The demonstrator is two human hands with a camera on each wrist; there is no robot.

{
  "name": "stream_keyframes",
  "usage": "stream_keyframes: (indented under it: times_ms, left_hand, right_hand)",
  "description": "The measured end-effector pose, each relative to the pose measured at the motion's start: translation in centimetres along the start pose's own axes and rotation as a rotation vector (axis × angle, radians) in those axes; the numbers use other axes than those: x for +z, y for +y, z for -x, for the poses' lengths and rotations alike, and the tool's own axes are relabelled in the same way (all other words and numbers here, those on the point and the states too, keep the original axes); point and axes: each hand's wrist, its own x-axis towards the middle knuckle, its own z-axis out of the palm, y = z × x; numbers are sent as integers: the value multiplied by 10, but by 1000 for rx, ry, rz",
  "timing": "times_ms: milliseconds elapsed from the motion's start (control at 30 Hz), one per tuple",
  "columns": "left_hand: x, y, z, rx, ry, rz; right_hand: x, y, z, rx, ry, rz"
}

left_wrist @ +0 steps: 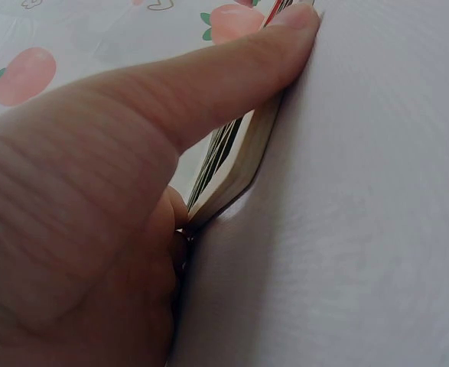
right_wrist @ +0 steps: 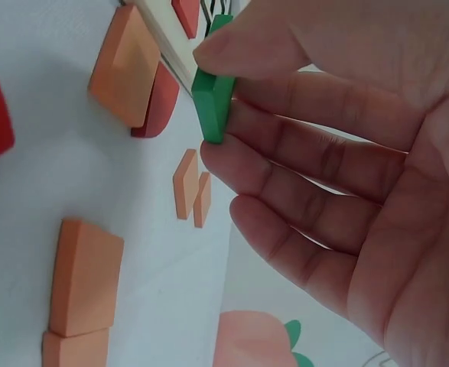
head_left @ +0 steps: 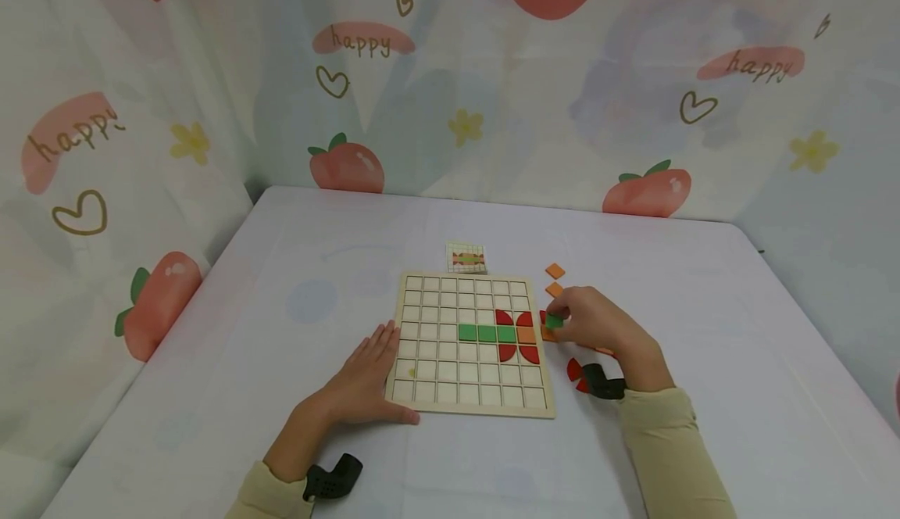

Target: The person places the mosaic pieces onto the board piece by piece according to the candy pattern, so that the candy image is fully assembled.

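A wooden grid board point(head_left: 460, 394) lies on the table. In its grid, a row of green squares point(head_left: 487, 333) runs to an orange square point(head_left: 525, 335), with red quarter-round pieces point(head_left: 508, 353) above and below. My left hand point(head_left: 366, 378) rests against the board's left edge and near corner, fingers and thumb extended; the left wrist view shows the thumb point(left_wrist: 232, 73) along the near edge. Just past the board's right edge, my right hand point(head_left: 598, 320) pinches a green square block point(right_wrist: 213, 103) between thumb and fingers.
A small pattern card point(head_left: 466, 257) lies behind the board. Orange diamond pieces point(head_left: 555, 270) lie at the back right. Red pieces point(head_left: 575, 370) lie beside the right wrist, and more orange blocks point(right_wrist: 86, 275) show in the right wrist view. A printed curtain point(head_left: 527, 128) hangs behind the table.
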Motion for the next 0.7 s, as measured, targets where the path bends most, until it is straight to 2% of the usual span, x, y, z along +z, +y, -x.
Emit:
stream_keyframes:
  times_ms: [267, 500, 700]
  left_hand:
    - [0, 0, 0, 1, -2, 5]
    - [-1, 0, 0, 2, -2, 7]
    - [-1, 1, 1, 1, -5, 9]
  right_hand:
    - [2, -9, -3, -29, -16, 18]
    - [2, -16, -4, -131, -16, 68]
    - [3, -21, -5, -135, -14, 58]
